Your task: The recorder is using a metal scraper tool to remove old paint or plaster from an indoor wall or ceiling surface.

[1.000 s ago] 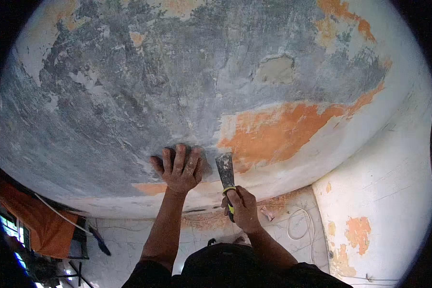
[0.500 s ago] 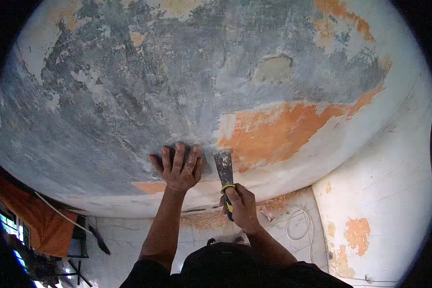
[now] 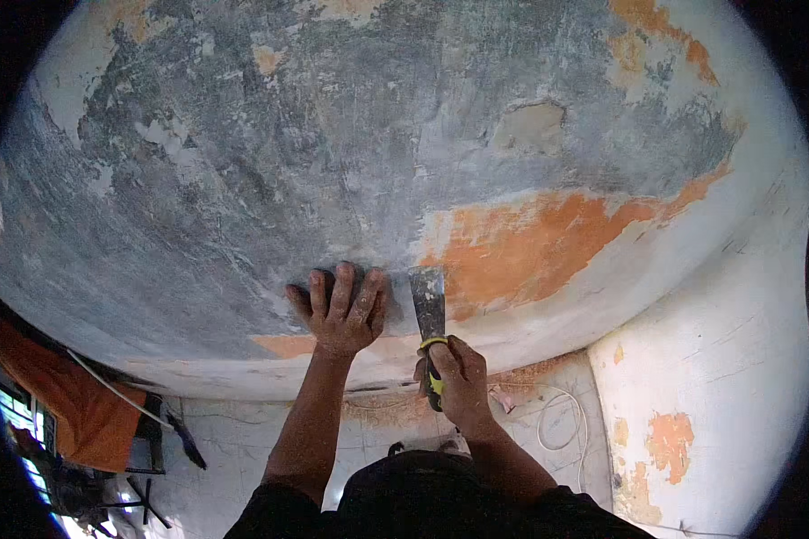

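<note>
Low on the wall (image 3: 270,153), scraper (image 3: 429,305) has its blade at the left edge of an orange patch (image 3: 530,256), seemingly touching. Right hand (image 3: 461,377): fingers closed round the handle (image 3: 435,388). Left hand (image 3: 340,323): fingers spread on the wall just left of the blade, nothing seen held. Progress, judged by eye: partway; most of the wall shows rough grey, orange patch plus white paint (image 3: 620,278) along bottom and right look left over.

Working remotely, I see a pale floor (image 3: 243,440) with thin dark lines. A white cable (image 3: 585,436) lies on it in a loose loop, and left of the loop is a small pinkish scrap (image 3: 503,398). Orange-brown dust or staining (image 3: 553,370), I cannot tell which, marks the floor's far edge.
</note>
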`<act>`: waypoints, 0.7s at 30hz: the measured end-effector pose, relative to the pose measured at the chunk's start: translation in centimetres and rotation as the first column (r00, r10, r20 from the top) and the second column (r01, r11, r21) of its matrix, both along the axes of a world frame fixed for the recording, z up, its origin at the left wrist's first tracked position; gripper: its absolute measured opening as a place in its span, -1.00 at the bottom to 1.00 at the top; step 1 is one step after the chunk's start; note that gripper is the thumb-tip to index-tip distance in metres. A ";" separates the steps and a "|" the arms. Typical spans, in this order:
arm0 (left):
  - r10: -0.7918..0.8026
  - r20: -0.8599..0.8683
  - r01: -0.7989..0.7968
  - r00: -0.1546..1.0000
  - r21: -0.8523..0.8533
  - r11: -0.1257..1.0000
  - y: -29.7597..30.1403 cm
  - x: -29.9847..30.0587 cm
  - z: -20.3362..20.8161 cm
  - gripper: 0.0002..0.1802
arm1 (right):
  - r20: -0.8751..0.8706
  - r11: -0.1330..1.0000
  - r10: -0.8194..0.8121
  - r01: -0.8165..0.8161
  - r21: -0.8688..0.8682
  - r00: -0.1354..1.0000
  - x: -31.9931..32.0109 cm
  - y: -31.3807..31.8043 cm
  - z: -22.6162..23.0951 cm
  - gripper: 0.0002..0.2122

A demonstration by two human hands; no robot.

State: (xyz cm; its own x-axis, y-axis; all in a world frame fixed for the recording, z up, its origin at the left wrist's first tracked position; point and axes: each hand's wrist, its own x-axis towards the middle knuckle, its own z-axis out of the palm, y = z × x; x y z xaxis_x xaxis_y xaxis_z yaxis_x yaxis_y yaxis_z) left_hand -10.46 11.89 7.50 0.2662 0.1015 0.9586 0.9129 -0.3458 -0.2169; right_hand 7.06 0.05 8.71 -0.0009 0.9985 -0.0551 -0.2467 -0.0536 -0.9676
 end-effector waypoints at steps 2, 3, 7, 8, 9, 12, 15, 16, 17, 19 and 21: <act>0.007 0.003 -0.007 1.000 0.025 1.000 0.4 -0.1 0.3 -0.58 | 0.032 1.000 -0.015 0.014 0.027 0.999 -0.2 0.4 0.2 -0.67; 0.013 0.000 -0.013 1.000 0.007 1.000 -0.3 -0.2 -0.1 -0.58 | 0.031 1.000 -0.011 0.011 0.005 0.999 -0.2 -0.2 -0.2 -0.67; 0.026 -0.010 -0.026 1.000 0.027 0.999 -0.4 -0.8 0.3 -0.57 | 0.012 0.996 0.010 -0.011 0.089 1.000 -0.3 -0.4 -0.2 -0.67; 0.014 -0.005 -0.014 1.000 0.025 1.000 -0.5 -0.3 -0.3 -0.57 | 0.017 0.996 0.000 -0.002 0.089 1.000 0.1 -0.3 -0.9 -0.68; 0.019 -0.003 -0.019 1.000 0.003 1.000 -0.5 -0.5 -0.6 -0.58 | 0.012 0.995 0.008 -0.010 0.101 1.000 0.0 0.3 -1.3 -0.69; 0.000 0.029 0.000 1.000 -0.009 1.000 0.3 0.5 -0.5 -0.59 | 0.056 1.000 -0.005 0.004 0.013 0.998 0.2 0.1 -2.4 -0.68; -0.002 0.065 0.004 0.998 -0.028 1.000 -0.6 0.7 -0.5 -0.58 | 0.020 0.998 -0.002 0.000 0.062 1.000 -0.3 0.1 -0.5 -0.70; -0.008 0.085 0.012 0.996 -0.039 0.999 -1.0 0.7 -0.5 -0.58 | 0.011 1.000 0.006 -0.006 0.030 1.000 -0.3 -0.3 -0.5 -0.71; -0.020 0.090 0.023 0.996 -0.029 0.999 -0.8 1.0 -0.2 -0.58 | 0.008 1.000 -0.003 0.003 0.013 1.000 -0.2 0.0 0.0 -0.72; -0.049 0.112 0.060 0.993 -0.098 0.993 -1.2 1.1 -1.1 -0.55 | 0.036 1.000 -0.007 0.007 0.005 0.999 -0.3 -0.5 -0.9 -0.73; -0.055 0.133 0.070 0.990 -0.110 0.991 -0.7 1.2 -1.9 -0.54 | -0.017 1.000 0.011 -0.010 0.013 1.000 -0.2 -0.7 -1.5 -0.73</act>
State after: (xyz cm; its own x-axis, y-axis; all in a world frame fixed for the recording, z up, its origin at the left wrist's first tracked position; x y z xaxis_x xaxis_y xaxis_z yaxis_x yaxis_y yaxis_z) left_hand -9.30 11.20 5.58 0.1497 0.1994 0.9684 0.9064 -0.4191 -0.0538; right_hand 6.83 -0.63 7.18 -0.0123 0.9990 -0.0422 -0.2626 -0.0439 -0.9639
